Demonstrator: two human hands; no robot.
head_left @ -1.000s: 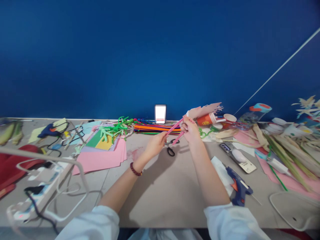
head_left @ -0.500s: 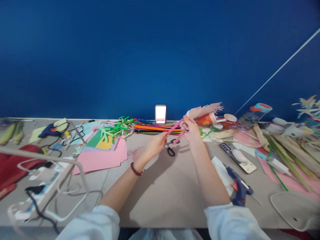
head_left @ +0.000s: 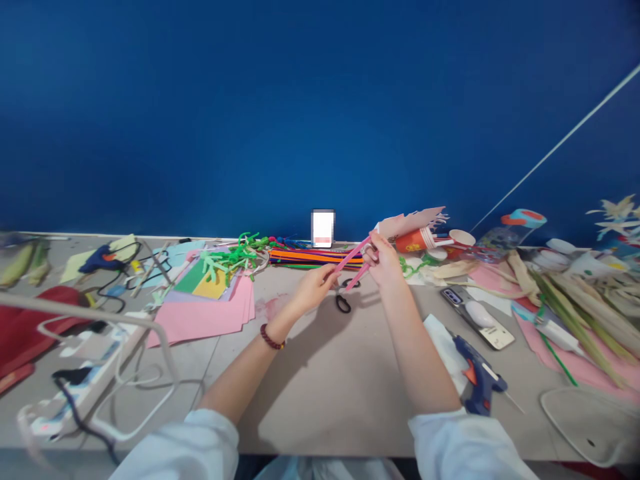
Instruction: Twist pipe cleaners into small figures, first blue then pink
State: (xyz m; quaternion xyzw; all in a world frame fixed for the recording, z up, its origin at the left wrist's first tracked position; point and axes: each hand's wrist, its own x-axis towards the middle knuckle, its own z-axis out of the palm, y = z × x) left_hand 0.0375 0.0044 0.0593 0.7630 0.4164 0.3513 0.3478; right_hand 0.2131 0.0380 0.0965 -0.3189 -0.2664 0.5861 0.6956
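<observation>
The left hand (head_left: 314, 288) and right hand (head_left: 384, 261) both grip a slim pink stick (head_left: 353, 255) above black-handled scissors (head_left: 343, 304) lying on the pale grey surface (head_left: 350, 400)

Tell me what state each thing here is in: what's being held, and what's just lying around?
Left hand, gripping the pink strip
Right hand, gripping the pink strip
Pink strip, held up at a slant
Black-handled scissors, lying on the table
Orange paper cup, lying on its side
Blue glue gun, lying on its side

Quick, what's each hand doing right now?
Left hand: closed, holding a pink strip.
Right hand: closed, holding the same strip.
</observation>
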